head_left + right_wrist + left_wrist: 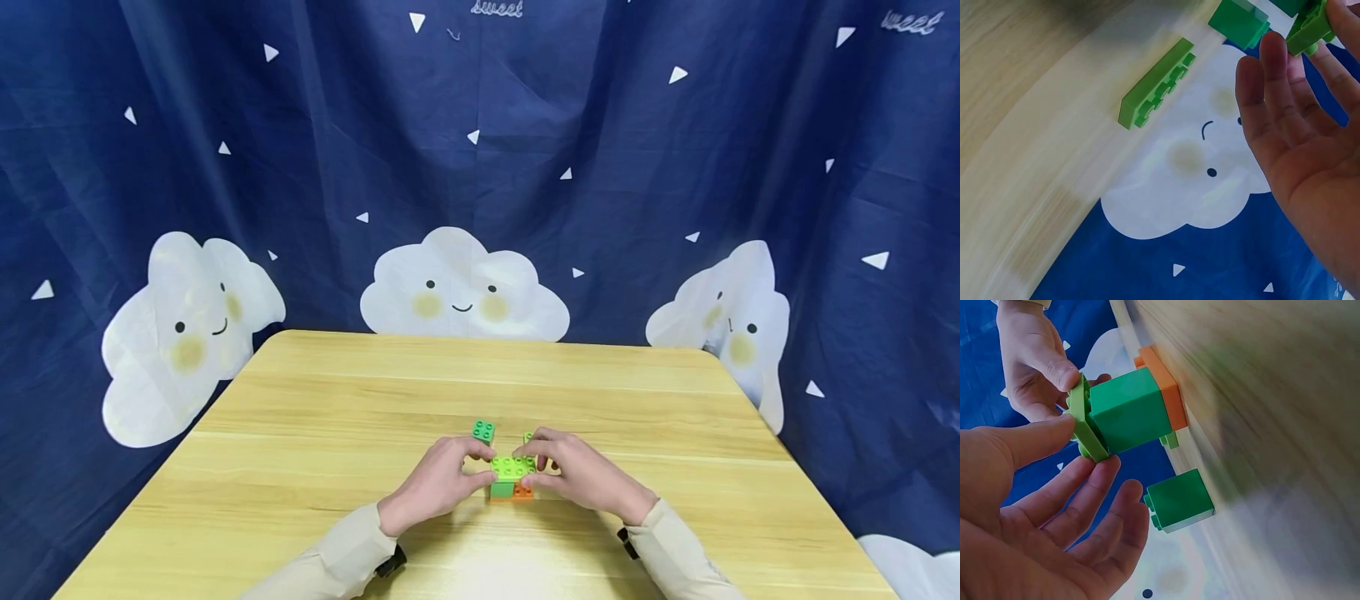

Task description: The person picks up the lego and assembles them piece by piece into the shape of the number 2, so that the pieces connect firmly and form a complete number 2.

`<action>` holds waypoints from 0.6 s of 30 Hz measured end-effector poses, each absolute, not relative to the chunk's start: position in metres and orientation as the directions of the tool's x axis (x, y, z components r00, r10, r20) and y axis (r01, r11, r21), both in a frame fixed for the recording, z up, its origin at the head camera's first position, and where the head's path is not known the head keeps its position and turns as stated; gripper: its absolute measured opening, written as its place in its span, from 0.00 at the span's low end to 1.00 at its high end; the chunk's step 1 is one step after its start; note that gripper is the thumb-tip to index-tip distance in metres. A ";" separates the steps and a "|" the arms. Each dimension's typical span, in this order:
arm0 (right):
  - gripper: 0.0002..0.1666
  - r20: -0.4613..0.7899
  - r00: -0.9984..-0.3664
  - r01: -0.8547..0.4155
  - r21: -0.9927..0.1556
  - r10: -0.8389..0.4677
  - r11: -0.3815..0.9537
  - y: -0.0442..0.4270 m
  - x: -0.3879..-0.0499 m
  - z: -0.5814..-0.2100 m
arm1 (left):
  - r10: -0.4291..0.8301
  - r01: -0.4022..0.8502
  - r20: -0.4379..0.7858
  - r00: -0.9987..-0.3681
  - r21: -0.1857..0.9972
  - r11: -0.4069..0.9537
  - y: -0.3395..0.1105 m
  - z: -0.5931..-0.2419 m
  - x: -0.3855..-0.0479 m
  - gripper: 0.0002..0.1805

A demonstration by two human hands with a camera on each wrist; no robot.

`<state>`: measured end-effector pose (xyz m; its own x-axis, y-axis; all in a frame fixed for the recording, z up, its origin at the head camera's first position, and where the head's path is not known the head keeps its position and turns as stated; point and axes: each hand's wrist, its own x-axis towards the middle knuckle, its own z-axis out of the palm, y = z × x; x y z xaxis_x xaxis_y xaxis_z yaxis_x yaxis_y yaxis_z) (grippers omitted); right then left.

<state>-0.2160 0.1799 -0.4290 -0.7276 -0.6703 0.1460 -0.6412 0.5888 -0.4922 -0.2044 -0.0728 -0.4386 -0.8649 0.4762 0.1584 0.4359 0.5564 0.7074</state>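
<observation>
My left hand (438, 483) pinches the left end of a lime-green building brick (510, 469) between thumb and fingers. At its other end my right hand (588, 477) pinches the same brick. In the left wrist view this flat, studded brick (1087, 419) stands slightly tilted against the top of a darker green brick (1132, 409); whether the two touch all along cannot be told. That green block sits on a flat orange brick (1166, 390) on the table.
A loose green brick (483, 431) stands just beyond my left hand. Another long lime-green brick (1155, 87) lies on the wooden table (360, 392) past my right hand, mostly hidden in the head view. A dark blue curtain (480, 192) with white clouds hangs behind the table.
</observation>
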 end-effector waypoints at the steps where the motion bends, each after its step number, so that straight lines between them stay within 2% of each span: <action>1: 0.20 0.144 -0.727 -0.642 -0.492 -0.672 0.588 0.180 -0.216 -0.429 | 0.478 0.435 0.157 -0.864 0.710 0.554 -0.073 -0.439 -0.205 0.13; 11: 0.21 0.143 -0.716 -0.648 -0.503 -0.684 0.573 0.180 -0.214 -0.429 | 0.488 0.355 0.106 -0.866 0.819 0.451 -0.071 -0.442 -0.204 0.14; 18: 0.20 0.140 -0.716 -0.647 -0.501 -0.684 0.574 0.181 -0.214 -0.428 | 0.487 0.328 0.094 -0.868 0.845 0.423 -0.070 -0.444 -0.205 0.14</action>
